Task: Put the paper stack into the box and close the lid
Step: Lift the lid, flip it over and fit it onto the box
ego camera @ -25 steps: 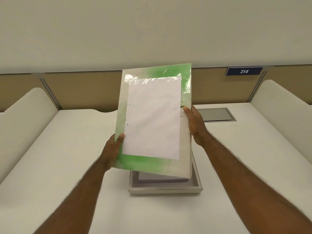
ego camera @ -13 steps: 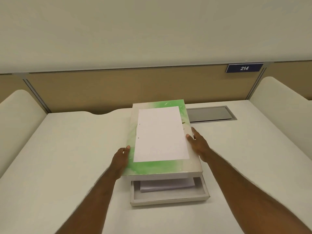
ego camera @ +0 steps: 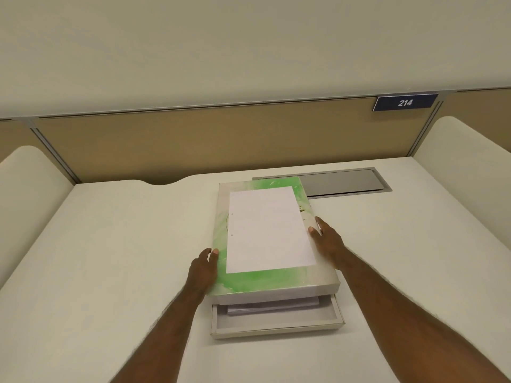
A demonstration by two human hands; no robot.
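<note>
Both hands have lowered the lid from upright to nearly flat over the box

A small dark blue rectangular sign on the tan partition panel read "214" in white. No other text was legible.

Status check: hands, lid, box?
Left hand and right hand grip lid sides. Lid offset, box front open, paper stack inside. Nothing blocking.
</note>
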